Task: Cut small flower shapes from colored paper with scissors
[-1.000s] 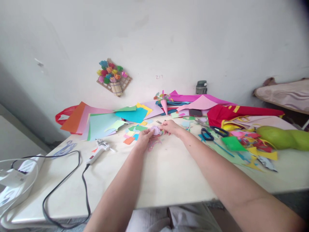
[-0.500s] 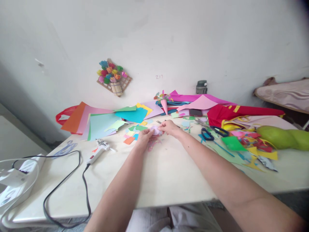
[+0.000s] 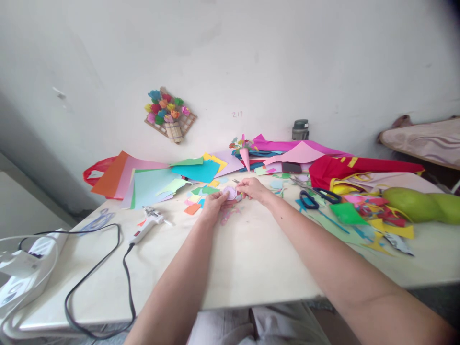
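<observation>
Over the middle of the table, my left hand (image 3: 214,203) pinches a small round lilac piece of paper (image 3: 230,193) between thumb and fingers. Just right of it, my right hand (image 3: 253,189) is closed in a pinch, its fingertips close to the paper's right edge. What those fingertips hold is too small to make out. A thin pointed metal tip (image 3: 235,181) shows behind the right fingers. Beneath the hands lie reddish paper bits (image 3: 230,214), and small coloured scraps, among them an orange one (image 3: 192,209), spread to the left.
A glue gun (image 3: 145,229) lies left, its black cord looping toward a power strip (image 3: 36,263). Coloured sheets (image 3: 151,187) line the back beside a pink paper cone with flowers (image 3: 244,157). Scissors (image 3: 318,197), paper scraps and green fruit (image 3: 406,203) are at right.
The right fingertips have drawn slightly away from the lilac paper, and more of its round face shows. The left hand has shifted a little to the left.
</observation>
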Available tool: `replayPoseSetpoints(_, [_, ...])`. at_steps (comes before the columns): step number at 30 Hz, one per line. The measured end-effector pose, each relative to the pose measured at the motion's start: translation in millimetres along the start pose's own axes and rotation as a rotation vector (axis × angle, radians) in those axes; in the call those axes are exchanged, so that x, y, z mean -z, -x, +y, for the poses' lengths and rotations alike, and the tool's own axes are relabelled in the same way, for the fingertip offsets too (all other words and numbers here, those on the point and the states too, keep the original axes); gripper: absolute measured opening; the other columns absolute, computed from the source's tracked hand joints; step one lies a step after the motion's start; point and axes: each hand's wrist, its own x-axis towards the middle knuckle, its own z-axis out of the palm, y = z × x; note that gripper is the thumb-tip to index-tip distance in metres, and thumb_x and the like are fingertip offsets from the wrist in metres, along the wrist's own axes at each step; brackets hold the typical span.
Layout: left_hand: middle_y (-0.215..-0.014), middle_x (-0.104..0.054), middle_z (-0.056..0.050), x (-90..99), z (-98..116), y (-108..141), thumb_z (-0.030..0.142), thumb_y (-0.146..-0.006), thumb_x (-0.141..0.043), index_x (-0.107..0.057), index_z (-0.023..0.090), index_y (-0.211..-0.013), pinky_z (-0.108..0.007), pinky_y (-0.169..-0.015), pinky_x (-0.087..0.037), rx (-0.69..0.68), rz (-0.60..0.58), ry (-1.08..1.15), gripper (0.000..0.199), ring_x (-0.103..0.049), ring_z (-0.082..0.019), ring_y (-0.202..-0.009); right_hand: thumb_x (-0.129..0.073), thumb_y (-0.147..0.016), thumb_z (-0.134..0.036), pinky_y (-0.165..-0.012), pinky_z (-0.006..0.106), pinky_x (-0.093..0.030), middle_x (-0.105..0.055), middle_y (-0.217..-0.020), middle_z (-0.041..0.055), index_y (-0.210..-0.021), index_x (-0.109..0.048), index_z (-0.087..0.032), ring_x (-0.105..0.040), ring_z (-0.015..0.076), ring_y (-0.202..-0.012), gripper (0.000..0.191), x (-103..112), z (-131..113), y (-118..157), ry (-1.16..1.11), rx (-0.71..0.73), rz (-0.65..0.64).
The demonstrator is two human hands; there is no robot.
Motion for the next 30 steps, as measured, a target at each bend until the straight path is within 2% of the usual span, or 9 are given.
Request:
replayPoseSetpoints(6, [-0.07,-0.073,-0.007,-3.3,0.2,0.8,0.036,-0.069,-0.079,-0.067,0.015,-0.07,-0.034,-0.071,-0.056,-0.028,0.024,-0.071,0.025,-0.072,-0.024,-0.073,-0.067,-0.074,-0.009,-0.04,0.015,-0.034,-0.052,-0.046,-0.0051,-0.068,-0.066,-0.012,-0.046,0.006,-0.043,0.007,-3.0,4.2,-2.3,0.084,0.014,0.01])
replayPoseSetpoints(16, [-0.069,-0.072,-0.005,-3.3,4.3,4.3,0.042,-0.064,-0.081,-0.067,0.015,-0.073,-0.033,-0.07,-0.056,-0.049,0.014,-0.089,0.031,-0.072,-0.025,-0.073,-0.066,-0.072,-0.008,-0.041,0.015,-0.035,-0.054,-0.048,-0.0042,-0.065,-0.066,-0.012,-0.049,0.0068,-0.046,0.008,-5.0,7.3,-5.1,0.109,0.058,0.033])
replayPoseSetpoints(19, [-0.064,-0.069,-0.004,-0.1,5.0,2.3,0.042,-0.062,-0.083,-0.063,0.015,-0.068,-0.033,-0.069,-0.056,-0.074,0.06,-0.102,0.034,-0.071,-0.023,-0.069,-0.066,-0.073,-0.008,-0.04,0.016,-0.035,-0.054,-0.048,-0.0047,-0.066,-0.066,-0.012,-0.048,0.0068,-0.045,0.008,-5.5,7.5,-4.9,0.075,0.071,0.01])
replayPoseSetpoints(22, [-0.062,-0.067,-0.003,4.6,6.9,-0.8,0.043,-0.061,-0.083,-0.06,0.015,-0.068,-0.031,-0.07,-0.056,-0.15,0.177,-0.05,0.037,-0.071,-0.021,-0.066,-0.067,-0.072,-0.009,-0.042,0.016,-0.037,-0.058,-0.052,-0.0035,-0.071,-0.069,-0.012,-0.051,0.0076,-0.047,0.003,-5.9,6.5,-3.3,0.027,0.093,-0.03])
replayPoseSetpoints(26, [-0.068,-0.07,-0.003,13.7,8.9,-5.2,0.044,-0.061,-0.083,-0.061,0.015,-0.072,-0.031,-0.074,-0.055,-0.218,0.354,0.063,0.038,-0.072,-0.02,-0.071,-0.064,-0.077,-0.011,-0.059,0.02,-0.049,-0.072,-0.073,0.0037,-0.081,-0.073,-0.012,-0.063,0.0106,-0.063,0.01,-9.3,4.2,-1.1,-0.019,0.166,-0.205])
replayPoseSetpoints(28, [-0.071,-0.071,-0.004,18.4,8.6,-7.5,0.044,-0.061,-0.082,-0.062,0.015,-0.073,-0.031,-0.076,-0.054,-0.244,0.404,0.095,0.037,-0.071,-0.02,-0.075,-0.059,-0.08,-0.011,-0.075,0.025,-0.053,-0.075,-0.092,0.0073,-0.089,-0.074,-0.013,-0.068,0.0141,-0.082,0.017,-15.4,3.6,-0.3,0.035,0.245,-0.301])
replayPoseSetpoints(30, [-0.072,-0.071,-0.004,22.5,7.6,-9.9,0.043,-0.061,-0.081,-0.063,0.016,-0.073,-0.03,-0.078,-0.053,-0.275,0.433,0.102,0.035,-0.071,-0.02,-0.078,-0.056,-0.083,-0.012,-0.094,0.03,-0.048,-0.071,-0.114,0.0102,-0.099,-0.074,-0.013,-0.064,0.0179,-0.108,0.024,-26.3,4.1,1.6,0.175,0.374,-0.393])
